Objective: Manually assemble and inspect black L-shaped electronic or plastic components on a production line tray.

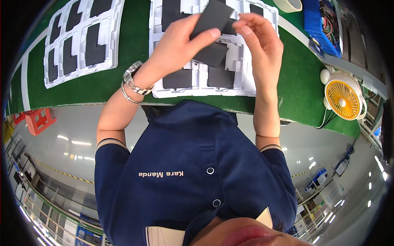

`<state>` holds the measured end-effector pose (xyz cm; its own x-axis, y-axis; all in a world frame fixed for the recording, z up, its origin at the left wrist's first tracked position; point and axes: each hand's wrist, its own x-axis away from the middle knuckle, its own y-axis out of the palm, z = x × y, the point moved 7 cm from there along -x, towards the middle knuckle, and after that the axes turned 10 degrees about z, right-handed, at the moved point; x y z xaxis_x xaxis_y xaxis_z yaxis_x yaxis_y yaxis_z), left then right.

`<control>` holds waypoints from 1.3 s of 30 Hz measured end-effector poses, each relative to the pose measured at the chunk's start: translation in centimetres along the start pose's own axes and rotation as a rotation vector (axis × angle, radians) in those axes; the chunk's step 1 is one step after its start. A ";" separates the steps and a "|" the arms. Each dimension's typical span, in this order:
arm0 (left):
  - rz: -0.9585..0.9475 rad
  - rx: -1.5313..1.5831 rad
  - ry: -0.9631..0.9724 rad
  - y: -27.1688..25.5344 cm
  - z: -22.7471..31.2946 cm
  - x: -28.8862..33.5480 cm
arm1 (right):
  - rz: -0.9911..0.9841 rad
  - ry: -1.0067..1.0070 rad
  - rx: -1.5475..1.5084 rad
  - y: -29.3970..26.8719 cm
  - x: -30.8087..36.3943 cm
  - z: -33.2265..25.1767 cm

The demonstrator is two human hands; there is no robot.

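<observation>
Left hand (pixel 184 40) pinches black plate (pixel 214 17); right hand (pixel 264 40) half-curled beside.

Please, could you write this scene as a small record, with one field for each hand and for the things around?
Left hand: grips a black piece over the middle tray
Right hand: raised beside that piece, fingers bent; contact unclear
Middle tray: white, holds more black pieces
Left tray: white, holds black L-shaped pieces
Table: green
Right side: yellow-and-white fan; blue bin with wires
</observation>
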<state>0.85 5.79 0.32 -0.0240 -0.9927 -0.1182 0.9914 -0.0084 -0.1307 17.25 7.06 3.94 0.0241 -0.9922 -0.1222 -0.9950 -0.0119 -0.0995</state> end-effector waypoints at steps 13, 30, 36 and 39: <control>-0.002 0.146 -0.122 -0.4 -0.7 -0.2 | -0.106 -0.010 -0.016 1.7 2.2 1.2; 0.025 0.228 -0.173 -0.3 -0.6 0.1 | -0.098 0.027 -0.021 1.8 2.5 1.5; -0.038 0.150 -0.158 -0.4 -1.0 0.1 | -0.111 -0.041 -0.019 1.9 2.5 1.3; -0.061 0.198 -0.191 0.0 -0.5 0.2 | -0.101 -0.111 0.050 1.8 2.6 1.1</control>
<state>0.80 5.61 -0.21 -0.0779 -0.9942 0.0741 0.9952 -0.0732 0.0650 15.67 4.55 2.39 0.1373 -0.9664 -0.2172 -0.9808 -0.1021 -0.1659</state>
